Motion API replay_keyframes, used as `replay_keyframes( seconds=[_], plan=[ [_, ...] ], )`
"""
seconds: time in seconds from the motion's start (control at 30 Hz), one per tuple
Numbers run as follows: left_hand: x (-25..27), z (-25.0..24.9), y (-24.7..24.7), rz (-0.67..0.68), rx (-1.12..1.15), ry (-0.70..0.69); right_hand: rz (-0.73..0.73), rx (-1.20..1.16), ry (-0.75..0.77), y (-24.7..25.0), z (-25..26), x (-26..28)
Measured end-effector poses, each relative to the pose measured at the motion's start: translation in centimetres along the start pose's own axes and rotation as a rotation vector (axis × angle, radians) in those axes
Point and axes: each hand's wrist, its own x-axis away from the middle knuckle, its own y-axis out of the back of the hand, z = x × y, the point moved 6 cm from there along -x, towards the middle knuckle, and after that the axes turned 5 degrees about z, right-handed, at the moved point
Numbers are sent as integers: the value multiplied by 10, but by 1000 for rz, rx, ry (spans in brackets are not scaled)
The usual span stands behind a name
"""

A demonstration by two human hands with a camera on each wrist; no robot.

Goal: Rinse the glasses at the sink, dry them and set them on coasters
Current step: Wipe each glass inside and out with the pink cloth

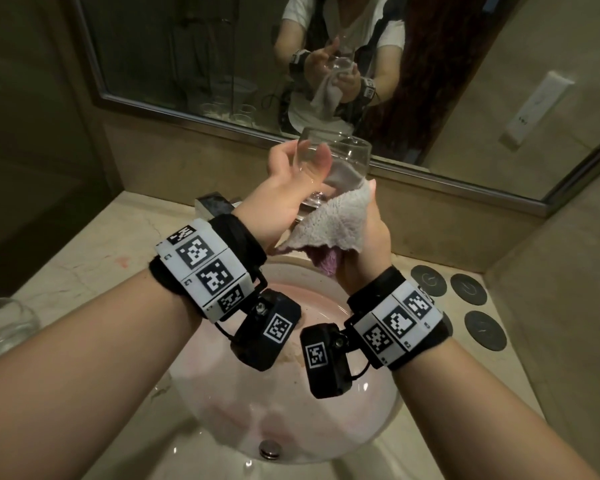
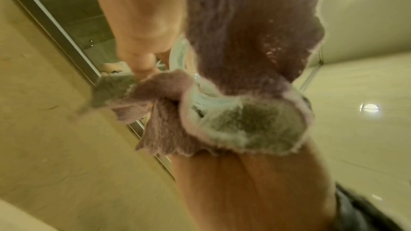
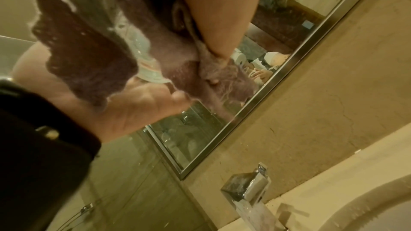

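Left hand (image 1: 291, 174) grips the wine glass (image 1: 336, 157), right hand (image 1: 368, 233) at 4 o'clock clutches the cloth (image 1: 329, 223): turn the glass slowly, don't squeeze.

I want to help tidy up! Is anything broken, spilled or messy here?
Nothing looks broken or spilled. The left hand holds the glass over the sink while the right hand wipes it with the cloth. Only oddity: a faint reddish smudge on the counter, left of the sink.
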Motion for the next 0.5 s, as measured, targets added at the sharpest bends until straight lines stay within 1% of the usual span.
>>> replay_keyframes(
  seconds=[0.07,0.13,0.17,0.23,0.33,0.4,0.43,0.47,0.5],
  plan=[
    [3,-1,3,9,-130,36,-15,56,63,-6,7,3],
    [5,-1,6,10,-141,75,-22,172,152,-11,15,6],
    [4,1,7,9,-116,82,-37,266,219,-13,22,7],
    [1,3,11,-27,-24,53,-46,398,367,-15,35,8],
    [-6,7,14,-79,213,70,57,538,491,-19,45,1],
    [-8,9,14,-77,305,91,94,620,503,-24,46,-3],
    [-8,9,12,-52,296,112,110,622,481,-25,45,-4],
    [-7,9,11,-7,249,139,122,582,442,-25,45,-5],
    [-6,11,9,53,201,164,98,523,358,-23,46,-5]
  ],
)
